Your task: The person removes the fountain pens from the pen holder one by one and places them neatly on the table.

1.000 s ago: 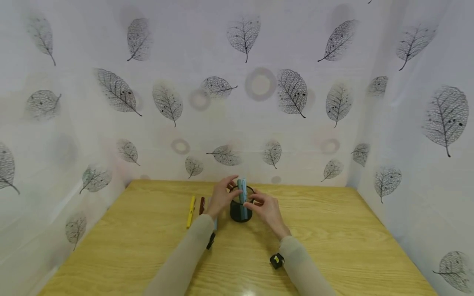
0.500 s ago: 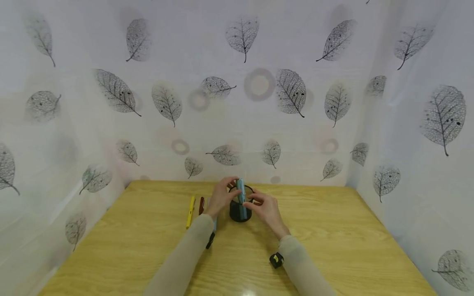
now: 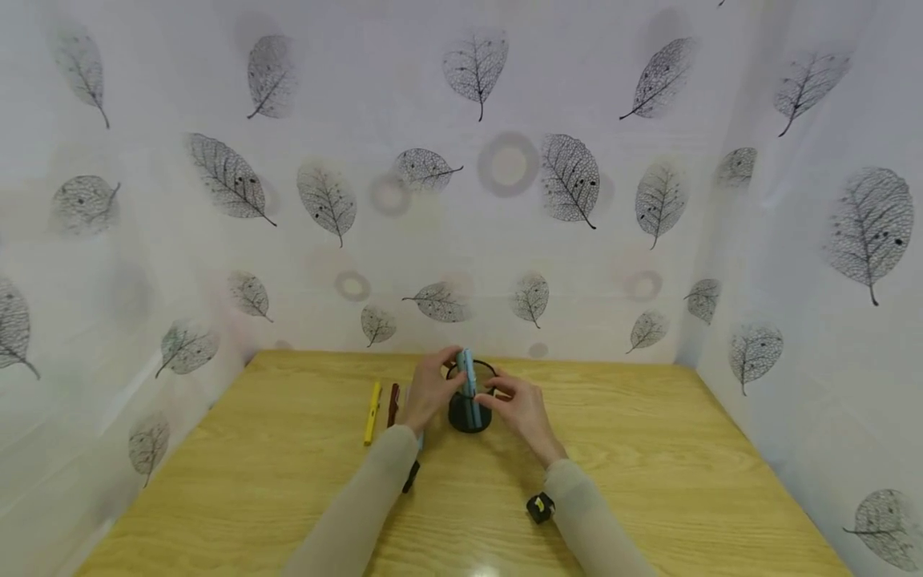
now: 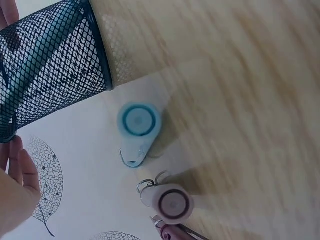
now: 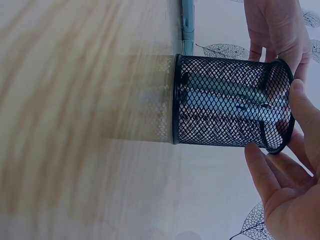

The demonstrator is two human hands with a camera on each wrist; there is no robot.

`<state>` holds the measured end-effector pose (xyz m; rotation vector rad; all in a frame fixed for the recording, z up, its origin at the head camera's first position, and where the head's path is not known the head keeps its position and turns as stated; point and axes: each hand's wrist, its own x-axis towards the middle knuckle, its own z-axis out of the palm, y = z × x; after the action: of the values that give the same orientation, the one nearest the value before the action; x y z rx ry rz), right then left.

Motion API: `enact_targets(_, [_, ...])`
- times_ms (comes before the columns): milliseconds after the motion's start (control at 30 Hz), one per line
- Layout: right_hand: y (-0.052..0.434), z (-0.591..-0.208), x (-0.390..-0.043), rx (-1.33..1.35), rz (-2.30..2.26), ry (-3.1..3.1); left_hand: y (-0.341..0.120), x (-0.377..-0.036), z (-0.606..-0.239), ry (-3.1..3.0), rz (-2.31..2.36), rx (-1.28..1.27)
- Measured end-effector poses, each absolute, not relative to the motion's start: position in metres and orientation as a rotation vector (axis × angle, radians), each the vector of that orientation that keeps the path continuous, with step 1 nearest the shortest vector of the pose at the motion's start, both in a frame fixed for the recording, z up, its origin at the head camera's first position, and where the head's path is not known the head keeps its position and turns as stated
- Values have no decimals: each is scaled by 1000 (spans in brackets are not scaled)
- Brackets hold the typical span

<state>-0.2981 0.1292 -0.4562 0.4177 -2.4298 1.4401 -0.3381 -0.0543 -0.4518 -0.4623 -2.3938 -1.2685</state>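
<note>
Pale sleeves (image 3: 360, 509), cut off by the lower edge, reach over a yellow wood-grain surface (image 3: 223, 481). The left one hides most of a light-blue pen (image 3: 421, 438); beside it lie a dark-red pen (image 3: 393, 401) and a slim yellow pen (image 3: 372, 413). The right hand (image 3: 524, 407) grips the rim of a black cylindrical wire-mesh cup (image 5: 220, 129), which stands upright — light-blue and teal pens (image 3: 468, 367) lean inside, their lower halves veiled by the mesh. The left hand (image 3: 430, 391) has its thumb by those pens' upper ends — whether it pinches them I cannot tell. Farthest, a white sheet (image 3: 461, 248) printed with dark leaves runs out of view.
</note>
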Motion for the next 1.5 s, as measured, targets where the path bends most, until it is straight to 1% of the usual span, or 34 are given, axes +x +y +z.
enact_targets(500, [129,-461,-296,387,1472,-2426,-52,-330,-458,-2408,-1175,-480])
enact_targets(1133, [131,-458,-299,381,1466,-2416,-53,-331,-448,-2360,-1316,-725])
enact_targets(1300, [131,-460,-301,374,1486,-2415,-53,-330,-445,-2375,-1357,-717])
enact_targets(1500, [130,-461,-301,399,1470,-2398,-53,-330,-447,-2332,-1554,-621])
